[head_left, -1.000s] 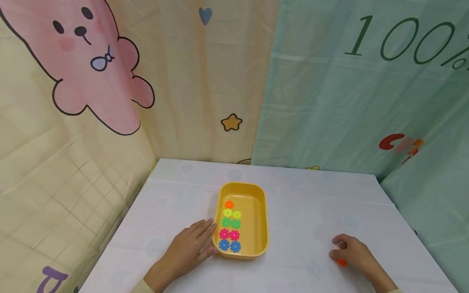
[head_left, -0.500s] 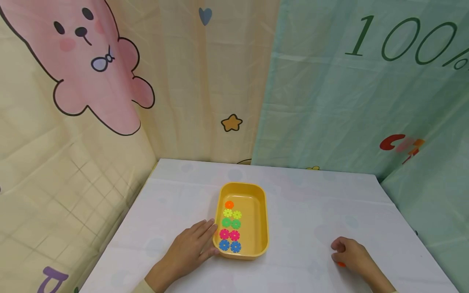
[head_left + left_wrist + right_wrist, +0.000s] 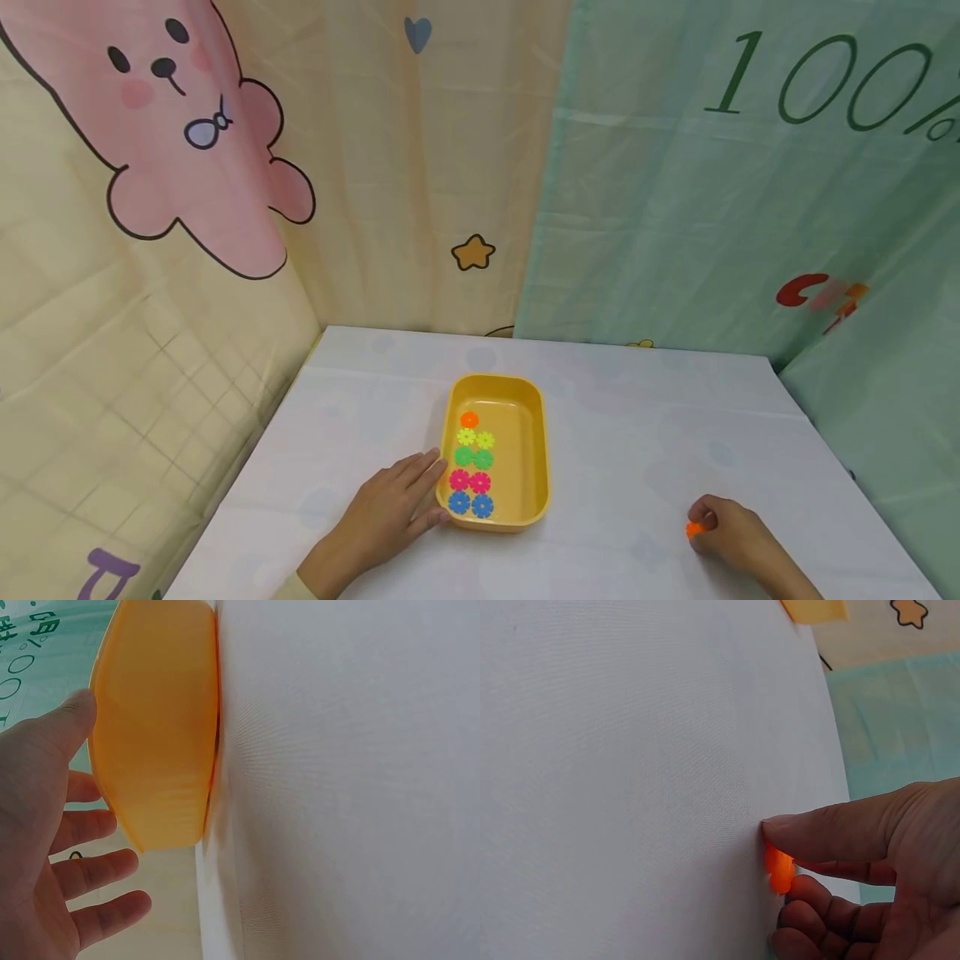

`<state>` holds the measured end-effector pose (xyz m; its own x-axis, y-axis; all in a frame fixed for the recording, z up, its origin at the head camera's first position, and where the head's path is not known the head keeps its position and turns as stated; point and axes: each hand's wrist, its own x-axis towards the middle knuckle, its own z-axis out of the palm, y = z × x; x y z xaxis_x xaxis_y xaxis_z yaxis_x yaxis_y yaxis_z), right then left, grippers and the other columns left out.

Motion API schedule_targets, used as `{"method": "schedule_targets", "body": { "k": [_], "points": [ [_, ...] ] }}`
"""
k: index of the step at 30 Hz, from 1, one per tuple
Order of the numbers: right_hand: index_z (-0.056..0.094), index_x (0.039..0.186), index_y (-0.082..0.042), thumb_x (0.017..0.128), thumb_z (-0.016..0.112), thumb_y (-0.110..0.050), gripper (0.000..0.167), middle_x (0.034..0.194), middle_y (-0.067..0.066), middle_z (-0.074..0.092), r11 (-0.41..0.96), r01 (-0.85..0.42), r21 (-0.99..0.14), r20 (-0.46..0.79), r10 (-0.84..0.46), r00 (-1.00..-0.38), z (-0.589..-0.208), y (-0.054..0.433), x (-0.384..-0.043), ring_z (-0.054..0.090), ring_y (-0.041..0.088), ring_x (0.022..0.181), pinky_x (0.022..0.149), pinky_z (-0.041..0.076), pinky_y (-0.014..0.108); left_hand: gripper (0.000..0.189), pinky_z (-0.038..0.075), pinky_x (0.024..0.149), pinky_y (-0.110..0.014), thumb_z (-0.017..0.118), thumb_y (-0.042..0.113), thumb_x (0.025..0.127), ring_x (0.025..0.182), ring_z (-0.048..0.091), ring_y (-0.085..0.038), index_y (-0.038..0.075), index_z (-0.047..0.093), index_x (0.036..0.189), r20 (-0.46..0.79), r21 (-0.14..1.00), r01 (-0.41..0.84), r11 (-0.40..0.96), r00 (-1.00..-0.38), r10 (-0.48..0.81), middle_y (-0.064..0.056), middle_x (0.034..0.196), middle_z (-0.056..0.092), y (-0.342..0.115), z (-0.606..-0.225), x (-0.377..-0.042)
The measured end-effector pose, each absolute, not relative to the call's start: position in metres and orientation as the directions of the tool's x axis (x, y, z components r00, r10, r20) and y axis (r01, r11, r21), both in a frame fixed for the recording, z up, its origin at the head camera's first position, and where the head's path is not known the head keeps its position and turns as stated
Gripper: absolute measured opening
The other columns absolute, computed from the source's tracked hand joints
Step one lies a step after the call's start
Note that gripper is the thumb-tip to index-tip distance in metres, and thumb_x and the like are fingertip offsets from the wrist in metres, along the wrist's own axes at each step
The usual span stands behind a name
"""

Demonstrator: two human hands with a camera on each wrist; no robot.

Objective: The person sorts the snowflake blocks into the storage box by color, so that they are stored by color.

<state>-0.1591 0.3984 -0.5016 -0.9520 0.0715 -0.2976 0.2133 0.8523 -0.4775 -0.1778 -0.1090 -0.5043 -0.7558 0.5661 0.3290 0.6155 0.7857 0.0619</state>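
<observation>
A yellow tray (image 3: 519, 458) stands mid-table with flower-shaped plastic discs along its left side: an orange disc (image 3: 469, 420) at the top, then pairs of yellow discs (image 3: 485, 440), green discs (image 3: 463, 456), pink discs (image 3: 480, 482) and blue discs (image 3: 482, 505). My left hand (image 3: 382, 514) touches the tray's left rim, its fingers extended; the left wrist view shows the thumb and fingers along the tray wall (image 3: 157, 727). To the right, low over the table, my right hand (image 3: 735, 533) pinches another orange flower disc (image 3: 780, 870) between thumb and finger.
A white cloth covers the table (image 3: 615, 433). Behind it hangs a beige curtain (image 3: 390, 208) with a green curtain (image 3: 660, 208) beside it. More printed cloth encloses the table at both sides.
My right hand has shifted slightly right, and the orange disc now shows at its fingertips instead of beneath the hand. My left hand and the tray look unchanged.
</observation>
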Motion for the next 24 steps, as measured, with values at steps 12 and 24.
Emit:
{"method": "schedule_targets", "body": {
  "k": [12, 24],
  "points": [
    [0.064, 0.092, -0.006, 0.086, 0.077, -0.012, 0.016, 0.080, 0.001, 0.061, 0.732, 0.246, -0.635, -0.307, 0.054, -0.950, -0.498, 0.388, -0.159, 0.055, 0.016, 0.074, 0.062, 0.047, 0.028, 0.070, 0.055, 0.095, -0.045, 0.059, 0.061, 0.096, 0.132, 0.056, -0.026, 0.013, 0.056, 0.147, 0.321, 0.076, 0.608, 0.790, -0.765, 0.558, -0.005, 0.151, 0.055, -0.112, -0.505, -0.176],
    [0.067, 0.110, -0.002, 0.097, 0.069, -0.021, 0.024, 0.095, 0.002, 0.070, 0.254, 0.333, -0.908, -0.364, -0.082, -0.928, -0.478, 0.360, -0.196, 0.066, 0.013, 0.077, 0.071, 0.060, 0.026, 0.069, 0.050, 0.103, -0.045, 0.061, 0.060, 0.095, 0.131, 0.056, -0.025, 0.012, 0.057, 0.145, 0.343, 0.043, 0.619, 0.784, -0.746, 0.571, -0.005, 0.150, 0.056, -0.112, -0.506, -0.177]
  ]
}}
